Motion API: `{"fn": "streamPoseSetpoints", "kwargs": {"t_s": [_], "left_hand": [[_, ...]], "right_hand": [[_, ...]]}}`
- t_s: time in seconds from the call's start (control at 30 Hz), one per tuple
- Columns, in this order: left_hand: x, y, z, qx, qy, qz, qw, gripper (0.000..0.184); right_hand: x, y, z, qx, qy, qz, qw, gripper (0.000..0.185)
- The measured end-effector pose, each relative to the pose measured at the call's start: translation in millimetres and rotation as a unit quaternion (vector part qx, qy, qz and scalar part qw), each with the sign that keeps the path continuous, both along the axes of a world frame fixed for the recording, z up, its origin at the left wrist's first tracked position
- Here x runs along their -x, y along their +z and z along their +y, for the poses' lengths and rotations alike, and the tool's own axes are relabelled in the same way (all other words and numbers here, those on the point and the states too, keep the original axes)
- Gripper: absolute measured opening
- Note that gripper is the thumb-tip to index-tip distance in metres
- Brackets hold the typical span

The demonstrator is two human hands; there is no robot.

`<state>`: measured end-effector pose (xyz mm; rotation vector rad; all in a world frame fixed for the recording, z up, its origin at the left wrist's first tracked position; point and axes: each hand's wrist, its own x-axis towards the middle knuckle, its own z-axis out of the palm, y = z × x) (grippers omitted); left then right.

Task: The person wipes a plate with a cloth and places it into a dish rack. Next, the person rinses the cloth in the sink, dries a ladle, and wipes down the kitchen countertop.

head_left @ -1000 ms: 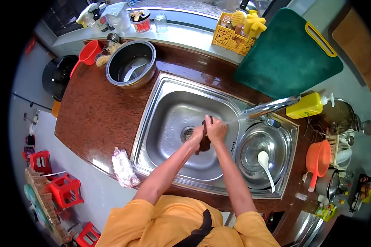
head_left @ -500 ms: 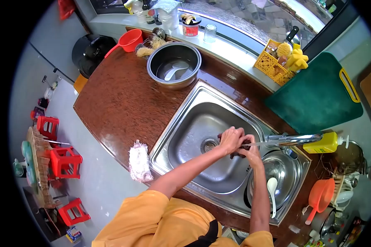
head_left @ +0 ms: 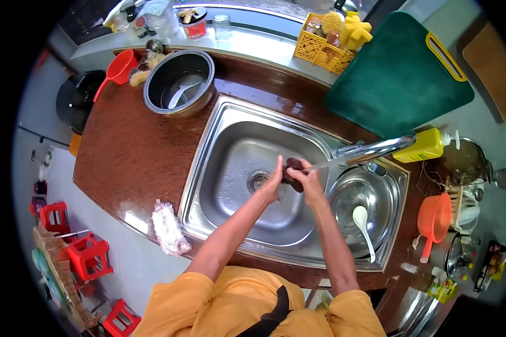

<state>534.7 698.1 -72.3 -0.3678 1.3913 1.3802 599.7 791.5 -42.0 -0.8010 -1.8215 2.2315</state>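
Observation:
Over the steel sink basin (head_left: 225,168), my right hand (head_left: 312,184) grips a dark reddish-brown lump (head_left: 292,173) whose exact kind I cannot make out. My left hand (head_left: 274,178) is beside the lump's left side, fingers stretched out and flat; whether it touches the lump is hard to tell. From the chrome faucet (head_left: 376,150) a stream of water runs toward my right hand and the lump. The drain (head_left: 259,181) lies below and left of the hands. In the smaller basin at right, a white spoon (head_left: 363,230) lies on a glass lid-like piece (head_left: 346,194).
A dark pot (head_left: 180,106) with a white spoon in it stands behind left. A pinkish cloth (head_left: 169,229) lies at the counter's front edge. A green cutting board (head_left: 399,78), a yellow basket (head_left: 320,53), a yellow bottle (head_left: 421,146) and an orange dipper (head_left: 434,216) surround the sink.
My left hand has come off the top of the lump to its left side, its fingers straightened. The lump shows more now. The whole view has shifted and turned slightly.

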Motion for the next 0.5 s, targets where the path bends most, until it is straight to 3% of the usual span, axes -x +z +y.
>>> {"fn": "streamPoseSetpoints", "kwargs": {"t_s": [0.03, 0.07, 0.13, 0.2, 0.3, 0.4, 0.43, 0.47, 0.5], "left_hand": [[4.4, -14.0, -4.0, -0.102, -0.064, -0.055, 0.991, 0.101], [6.3, -67.5, -3.6, -0.198, -0.038, -0.151, 0.968, 0.099], [8.6, -43.5, -13.0, -0.182, -0.031, -0.110, 0.977, 0.092], [3.4, -25.3, -12.5, -0.139, 0.073, -0.122, 0.980, 0.071], [-0.6, -48.3, -23.4, -0.241, 0.070, -0.098, 0.963, 0.035], [-15.8, -64.8, -19.0, -0.272, 0.109, -0.017, 0.956, 0.024], [-18.7, -71.1, -17.1, -0.302, 0.115, 0.002, 0.946, 0.027], [-24.0, -77.1, -17.9, -0.322, 0.139, -0.050, 0.935, 0.027], [-28.1, -79.1, -19.8, -0.340, 0.163, -0.100, 0.921, 0.027]], "right_hand": [[-0.8, 1.6, -8.9, -0.050, 0.019, 0.001, 0.999, 0.023], [-3.8, 2.2, -20.1, -0.098, 0.040, 0.000, 0.994, 0.021], [-10.7, 5.0, -52.9, -0.128, 0.025, 0.010, 0.991, 0.018], [-22.5, -8.7, -76.6, -0.298, 0.045, 0.081, 0.950, 0.020], [-29.2, -0.1, -95.3, -0.368, 0.052, 0.080, 0.925, 0.020], [-20.5, -14.0, -79.6, -0.467, 0.061, 0.052, 0.881, 0.021], [-22.5, -18.3, -77.8, -0.531, 0.067, 0.028, 0.844, 0.013], [-17.1, -32.6, -74.3, -0.539, 0.028, 0.063, 0.839, 0.017], [-11.2, -39.5, -70.6, -0.515, 0.045, 0.007, 0.856, 0.017]]}}
